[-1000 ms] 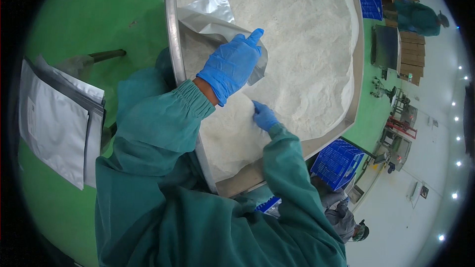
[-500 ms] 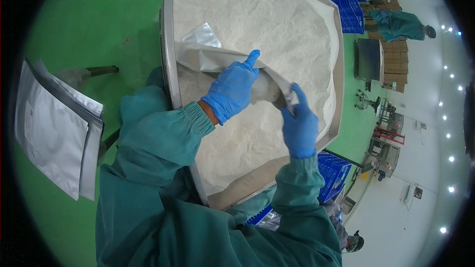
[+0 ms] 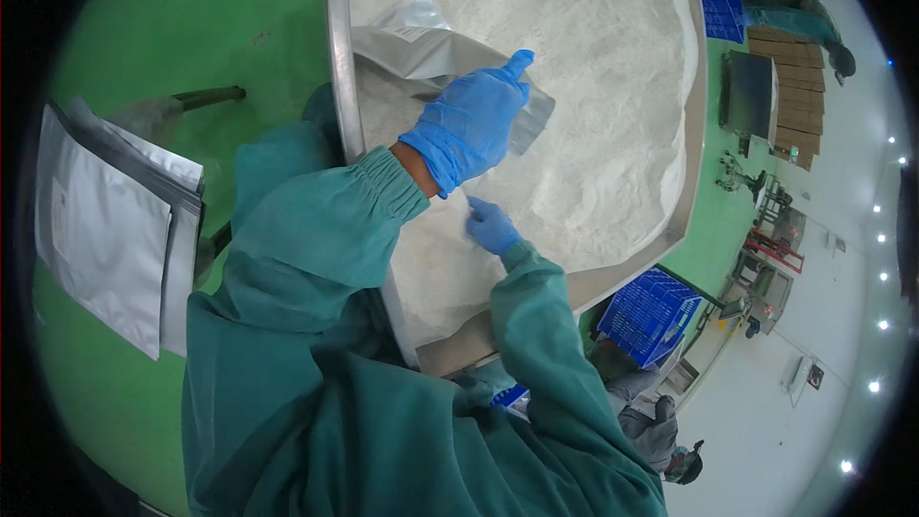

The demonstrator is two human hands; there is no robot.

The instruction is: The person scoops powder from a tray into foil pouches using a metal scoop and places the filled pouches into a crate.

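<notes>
My left hand (image 3: 467, 124), in a blue glove, is closed on a silver foil bag (image 3: 407, 53) over a large metal bin. The bag lies slanted across the powder, one end near the bin's left wall and the other showing beyond my fingers. My right hand (image 3: 493, 227), also gloved in blue, is low against the off-white powder (image 3: 593, 115), just nearer to me than the left. Its fingers are curled together; whatever they hold, if anything, is hidden. The bin's metal rim (image 3: 340, 48) runs along the left.
A stack of flat silver bags (image 3: 105, 230) is at the left, above the green floor (image 3: 230, 0). Blue crates (image 3: 651, 316) stand beyond the bin at the right. One person (image 3: 790, 14) is at the upper right, another (image 3: 651, 431) at the lower right. Cardboard boxes (image 3: 790, 86) are stacked behind.
My right hand has let go of the bag's edge and moved left and toward me, down to the powder. The left hand still grips the bag, whose mouth has dropped flatter. The view has shifted slightly.
</notes>
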